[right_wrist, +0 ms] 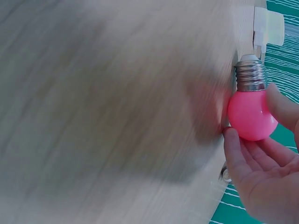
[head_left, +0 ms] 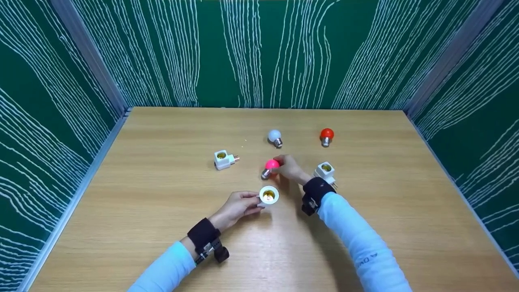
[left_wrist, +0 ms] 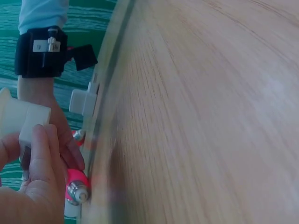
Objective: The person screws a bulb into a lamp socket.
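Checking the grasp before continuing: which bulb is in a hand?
The pink bulb, held by the right hand; the white bulb and red bulb lie farther back, untouched.

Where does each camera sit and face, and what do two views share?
Head: worn on the head, facing forward and down over the tan wood-grain table; left grip, right grip and pale blue fabric sleeves show.
Left wrist: worn there, facing the left grip on a white plastic round bulb socket; right grip and sleeve show beyond.
Right wrist: worn there, facing a round pink bulb with silver screw base; of the body, only right grip shows.
Both wrist views share pink bulb and right grip.
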`<action>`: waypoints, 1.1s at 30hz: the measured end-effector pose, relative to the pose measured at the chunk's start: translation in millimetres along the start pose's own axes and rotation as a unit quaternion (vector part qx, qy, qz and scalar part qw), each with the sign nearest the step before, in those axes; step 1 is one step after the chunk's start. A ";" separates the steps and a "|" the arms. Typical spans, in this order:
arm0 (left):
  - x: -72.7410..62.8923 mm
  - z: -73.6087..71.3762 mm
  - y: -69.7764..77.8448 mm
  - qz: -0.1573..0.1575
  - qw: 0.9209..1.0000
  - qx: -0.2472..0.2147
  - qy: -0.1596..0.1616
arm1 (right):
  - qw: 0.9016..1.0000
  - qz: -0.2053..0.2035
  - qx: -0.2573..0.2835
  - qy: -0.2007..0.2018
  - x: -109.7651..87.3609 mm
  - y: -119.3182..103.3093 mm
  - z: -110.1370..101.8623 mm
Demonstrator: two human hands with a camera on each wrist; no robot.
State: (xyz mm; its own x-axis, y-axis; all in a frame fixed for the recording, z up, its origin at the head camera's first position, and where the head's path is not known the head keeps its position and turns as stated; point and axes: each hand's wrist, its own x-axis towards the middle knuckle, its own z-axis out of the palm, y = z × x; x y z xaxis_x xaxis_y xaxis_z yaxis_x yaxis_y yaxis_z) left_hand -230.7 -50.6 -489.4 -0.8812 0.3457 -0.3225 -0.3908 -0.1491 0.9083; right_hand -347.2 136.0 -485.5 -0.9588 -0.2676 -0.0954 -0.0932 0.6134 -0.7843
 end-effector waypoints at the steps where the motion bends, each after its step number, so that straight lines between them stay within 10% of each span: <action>1: 0.4 0.3 0.1 0.000 1.000 -0.001 -0.001 | 1.000 0.000 0.001 0.000 -0.2 0.2 -0.3; 17: 9.3 1.1 0.5 0.000 1.000 -0.007 0.001 | 0.997 0.019 0.072 -0.005 -24.6 -9.7 -25.7; 33: 29.4 10.5 11.8 -0.015 1.000 -0.026 0.005 | 0.981 -0.191 -0.014 0.015 -90.9 -58.6 -60.2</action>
State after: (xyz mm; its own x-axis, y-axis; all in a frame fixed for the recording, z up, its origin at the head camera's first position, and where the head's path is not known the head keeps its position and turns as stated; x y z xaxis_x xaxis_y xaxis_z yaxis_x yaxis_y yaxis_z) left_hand -258.5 -32.5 -485.3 -0.8711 0.3418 -0.3525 -0.4306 -0.1868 0.8830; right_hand -270.8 169.2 -393.9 -0.8596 -0.4609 0.2206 -0.4547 0.4929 -0.7418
